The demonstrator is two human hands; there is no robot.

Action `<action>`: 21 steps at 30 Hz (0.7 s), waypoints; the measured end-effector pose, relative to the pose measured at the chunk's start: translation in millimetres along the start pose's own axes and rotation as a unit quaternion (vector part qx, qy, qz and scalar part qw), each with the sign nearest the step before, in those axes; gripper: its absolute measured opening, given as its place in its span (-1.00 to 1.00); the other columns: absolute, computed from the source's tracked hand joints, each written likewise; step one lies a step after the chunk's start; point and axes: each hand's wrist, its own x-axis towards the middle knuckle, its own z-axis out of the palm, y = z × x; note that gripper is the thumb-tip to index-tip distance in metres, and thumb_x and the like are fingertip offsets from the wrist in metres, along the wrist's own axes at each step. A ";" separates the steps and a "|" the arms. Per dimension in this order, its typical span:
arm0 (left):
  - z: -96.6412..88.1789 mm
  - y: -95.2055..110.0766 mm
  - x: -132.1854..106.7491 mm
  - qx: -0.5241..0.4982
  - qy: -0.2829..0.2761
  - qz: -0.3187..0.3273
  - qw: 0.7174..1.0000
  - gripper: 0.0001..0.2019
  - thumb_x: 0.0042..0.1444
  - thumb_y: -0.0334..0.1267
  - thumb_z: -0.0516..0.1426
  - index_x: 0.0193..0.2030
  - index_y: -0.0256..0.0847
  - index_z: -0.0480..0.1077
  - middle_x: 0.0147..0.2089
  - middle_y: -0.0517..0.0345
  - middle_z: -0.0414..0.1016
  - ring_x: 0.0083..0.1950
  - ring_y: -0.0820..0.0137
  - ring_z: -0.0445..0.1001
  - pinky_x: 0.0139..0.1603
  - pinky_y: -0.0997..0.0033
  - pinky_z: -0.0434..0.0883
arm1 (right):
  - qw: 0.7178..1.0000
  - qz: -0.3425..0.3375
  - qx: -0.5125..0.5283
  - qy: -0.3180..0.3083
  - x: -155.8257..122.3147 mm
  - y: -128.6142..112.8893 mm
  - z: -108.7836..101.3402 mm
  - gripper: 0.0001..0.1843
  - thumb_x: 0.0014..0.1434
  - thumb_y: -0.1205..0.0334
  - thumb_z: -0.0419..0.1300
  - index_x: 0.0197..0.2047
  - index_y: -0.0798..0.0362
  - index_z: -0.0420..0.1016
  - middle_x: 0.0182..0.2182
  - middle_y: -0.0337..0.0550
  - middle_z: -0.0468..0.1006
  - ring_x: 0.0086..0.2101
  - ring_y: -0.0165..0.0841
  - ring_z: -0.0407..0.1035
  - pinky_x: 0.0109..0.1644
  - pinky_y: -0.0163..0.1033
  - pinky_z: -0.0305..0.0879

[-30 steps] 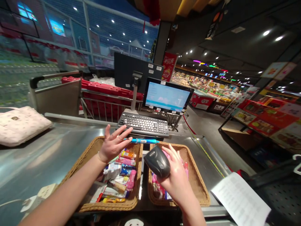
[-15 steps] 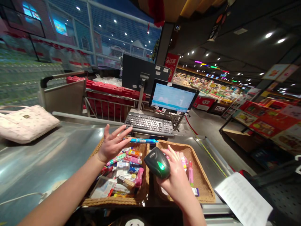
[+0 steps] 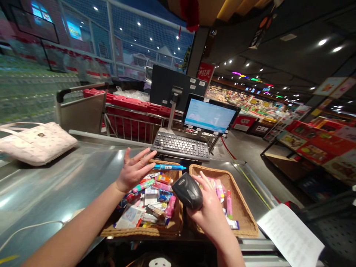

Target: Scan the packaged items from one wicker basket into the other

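Note:
My left hand (image 3: 135,170) is over the left wicker basket (image 3: 147,232), palm turned inward and several fingers stretched out. From its grip a slim blue tube (image 3: 169,167) with a barcode label points right, above the basket's far rim. How the thumb side pinches it is partly hidden. My right hand (image 3: 207,196) is wrapped around a black barcode scanner (image 3: 188,191), held above the gap between the two baskets. Small packs and tubes, among them a pink bottle (image 3: 170,207), fill the left basket. Fewer pieces, including a pink tube (image 3: 229,204), lie in the right wicker basket (image 3: 246,218).
Behind the baskets stand a keyboard (image 3: 182,145) and a lit screen (image 3: 210,115). A pale handbag (image 3: 39,142) rests on the metal counter (image 3: 91,163) at left. Printed paper (image 3: 290,231) lies at right. A white cable (image 3: 33,226) crosses the counter's near left.
The scanner's green light has gone out. Both hands keep nearly the same pose, with the blue tube still in the left. The surroundings shift slightly right in view.

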 end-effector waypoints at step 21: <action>-13.4 -15.9 -46.2 -0.017 -0.082 -0.068 0.994 -0.83 0.29 -0.26 0.08 -0.20 -0.04 0.52 0.22 0.12 0.46 0.31 0.26 0.34 0.48 -0.10 -0.31 | 0.999 0.019 0.034 -0.019 3.6 -20.2 21.6 -0.47 0.00 0.33 0.24 0.09 -0.02 0.46 0.19 -0.01 0.36 0.33 0.04 0.02 0.38 0.30 -0.06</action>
